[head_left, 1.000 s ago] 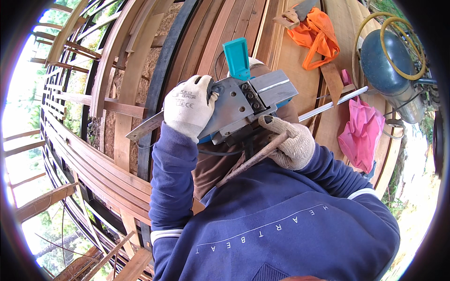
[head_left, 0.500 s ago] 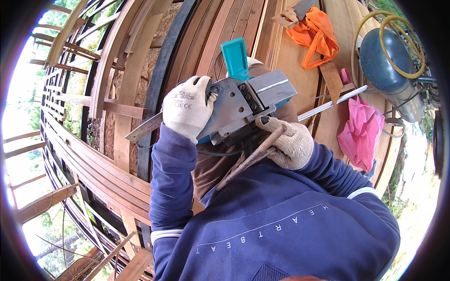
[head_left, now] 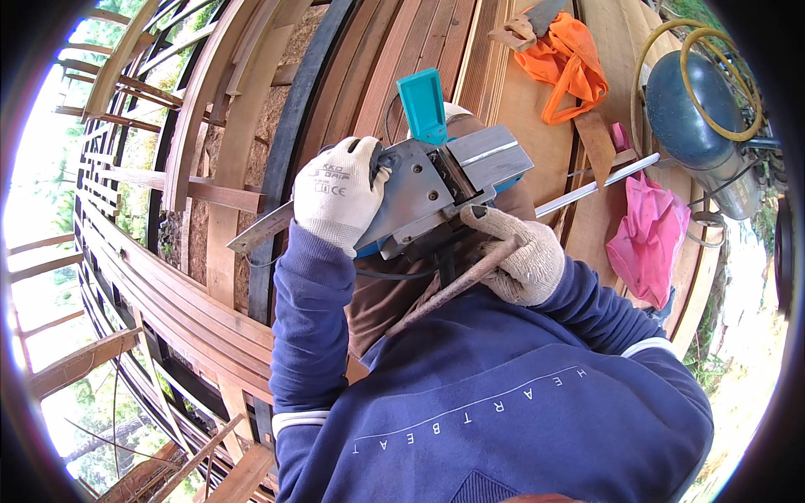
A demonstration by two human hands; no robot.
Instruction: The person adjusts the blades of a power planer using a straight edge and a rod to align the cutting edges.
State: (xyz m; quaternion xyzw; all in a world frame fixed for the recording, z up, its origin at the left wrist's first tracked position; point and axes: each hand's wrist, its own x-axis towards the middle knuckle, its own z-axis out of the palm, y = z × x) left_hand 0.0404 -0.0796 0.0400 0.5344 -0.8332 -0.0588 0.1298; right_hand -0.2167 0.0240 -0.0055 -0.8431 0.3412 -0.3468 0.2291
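An electric hand planer [head_left: 411, 194] lies upturned on my lap, its metal sole and cutter slot facing up. A teal plastic flap [head_left: 422, 105] stands out from its far side. My left hand [head_left: 340, 197], in a white knit glove, is closed around the planer's left end. At the slot, the index finger of my gloved right hand [head_left: 524, 264] reaches out to the edge of the cutter drum [head_left: 454, 178]. A narrow brownish strip [head_left: 457, 289], its kind unclear, runs from between that hand's bent fingers down to my waist. The planer's underside is hidden.
Long wooden boards [head_left: 411, 50] run away ahead of me. A handsaw [head_left: 516, 32] and an orange cloth [head_left: 570, 71] lie far right. Nearer are a pink cloth bag [head_left: 646, 239], a white bar [head_left: 595, 184], and a dark tank [head_left: 692, 101] with a yellow hose [head_left: 683, 84].
The cutter drum has turned, showing a different side in the slot. The brownish strip has rolled and looks narrower. My right index finger has shifted slightly; my left hand keeps its place.
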